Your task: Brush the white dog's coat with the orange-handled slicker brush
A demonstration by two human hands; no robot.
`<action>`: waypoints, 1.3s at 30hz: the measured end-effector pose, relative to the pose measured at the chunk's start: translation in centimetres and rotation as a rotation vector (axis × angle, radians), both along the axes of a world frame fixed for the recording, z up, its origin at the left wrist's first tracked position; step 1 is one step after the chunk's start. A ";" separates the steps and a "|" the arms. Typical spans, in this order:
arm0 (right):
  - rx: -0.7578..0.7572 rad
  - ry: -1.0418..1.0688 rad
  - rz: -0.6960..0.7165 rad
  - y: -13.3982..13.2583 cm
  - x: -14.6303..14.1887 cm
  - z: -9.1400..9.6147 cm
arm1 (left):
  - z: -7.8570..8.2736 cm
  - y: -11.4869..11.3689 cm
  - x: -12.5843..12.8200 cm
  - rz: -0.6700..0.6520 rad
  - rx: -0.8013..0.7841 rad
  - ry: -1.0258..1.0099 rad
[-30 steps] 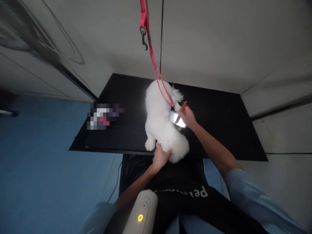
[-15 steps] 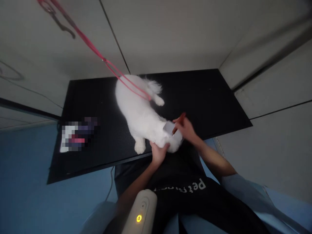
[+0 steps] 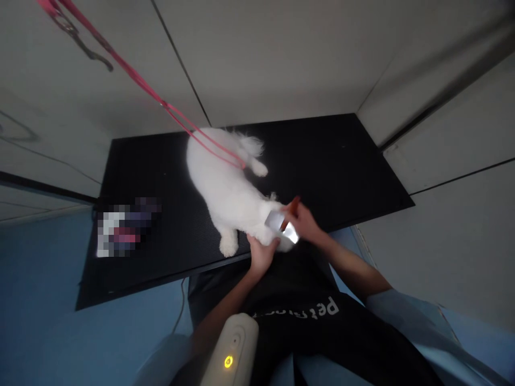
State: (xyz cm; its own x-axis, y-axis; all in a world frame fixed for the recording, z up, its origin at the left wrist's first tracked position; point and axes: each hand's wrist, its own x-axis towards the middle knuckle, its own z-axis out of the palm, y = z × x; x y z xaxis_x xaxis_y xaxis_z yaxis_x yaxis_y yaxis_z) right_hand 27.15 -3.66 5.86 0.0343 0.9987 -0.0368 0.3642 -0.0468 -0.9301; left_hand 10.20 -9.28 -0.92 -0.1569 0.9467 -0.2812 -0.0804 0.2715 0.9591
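A white dog [image 3: 225, 177] with fluffy fur stands on a black table [image 3: 322, 161], its head at the near edge by my apron. My left hand [image 3: 262, 253] grips the dog at its chin or muzzle, the thumb on top. In my right hand [image 3: 303, 221] is a slicker brush [image 3: 274, 221] with a reddish-brown handle and a flat, pale metallic head. The brush lies against the fur of the dog's head, catching bright light. The bristles are hidden, and so is the dog's face.
A pink lead [image 3: 137, 80] with a metal clip runs from the upper left and loops over the dog's hindquarters. A pixelated item [image 3: 124, 228] lies on the table's left end. Pale walls [image 3: 281, 59] stand behind. A white device [image 3: 233, 348] with a yellow light is at the bottom.
My right hand and the slicker brush have moved slightly left and down over the dog's head, and the brush head has turned. My left hand keeps its hold. The view has shifted a little.
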 end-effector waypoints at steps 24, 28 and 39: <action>0.041 -0.317 0.224 3.9 0.5 2.6 | -3.4 0.1 3.7 0.262 -0.031 -0.249; 0.098 -0.382 0.431 5.5 -0.7 3.8 | -3.2 0.1 4.0 0.270 -0.031 -0.264; 0.040 -0.601 0.601 6.6 -2.8 5.3 | -2.7 0.4 3.9 0.299 -0.086 -0.280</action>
